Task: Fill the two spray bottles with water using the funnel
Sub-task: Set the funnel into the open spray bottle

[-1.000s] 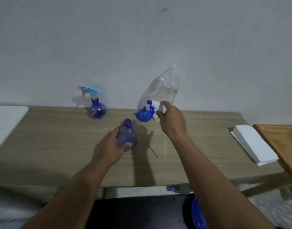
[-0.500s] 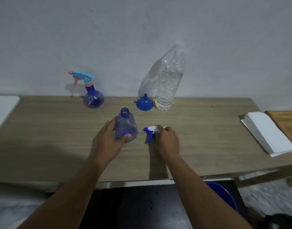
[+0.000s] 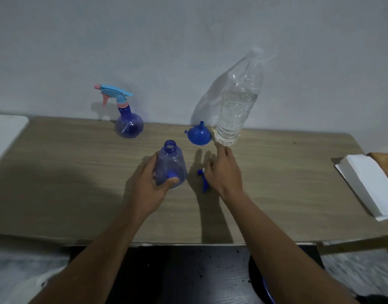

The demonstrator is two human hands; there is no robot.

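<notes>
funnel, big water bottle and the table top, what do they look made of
Funnel: opaque blue plastic, by its uniform colour and moulded shape. Big water bottle: clear thin plastic, ribbed, water visible inside. Table top: matte wood-grain surface, probably laminate rather than solid wood; hard to tell.

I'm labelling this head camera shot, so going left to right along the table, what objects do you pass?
Capped spray bottle → open spray bottle held by the left hand → funnel → water bottle → stack of white paper.
</notes>
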